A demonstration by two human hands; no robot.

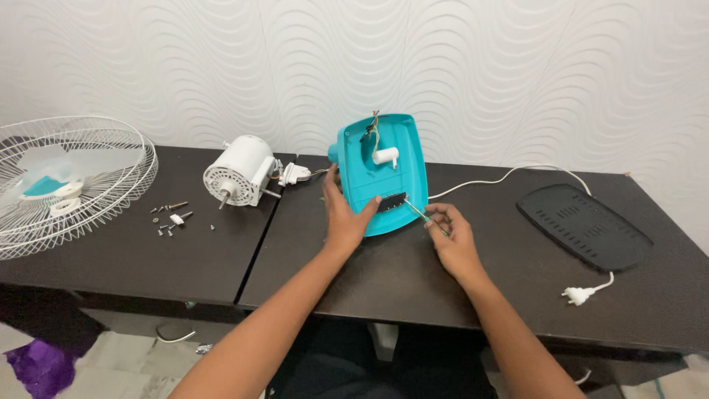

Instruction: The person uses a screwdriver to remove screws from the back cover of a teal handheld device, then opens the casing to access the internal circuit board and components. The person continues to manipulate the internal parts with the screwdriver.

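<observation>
A turquoise fan base shell (405, 159) stands tilted on edge on the dark table, its hollow inside facing me, with coloured wires and a white part inside. My left hand (343, 214) grips its lower left edge, thumb near a small black circuit board (392, 202). My right hand (450, 235) holds a thin screwdriver (417, 212) whose tip points at the board's right end.
A white fan motor (240, 171) lies left of the shell, wired to it. Loose screws (170, 216) lie nearby. A white wire fan guard (70, 181) sits far left. A black base cover (583, 225) and a white power plug (578, 295) are at right.
</observation>
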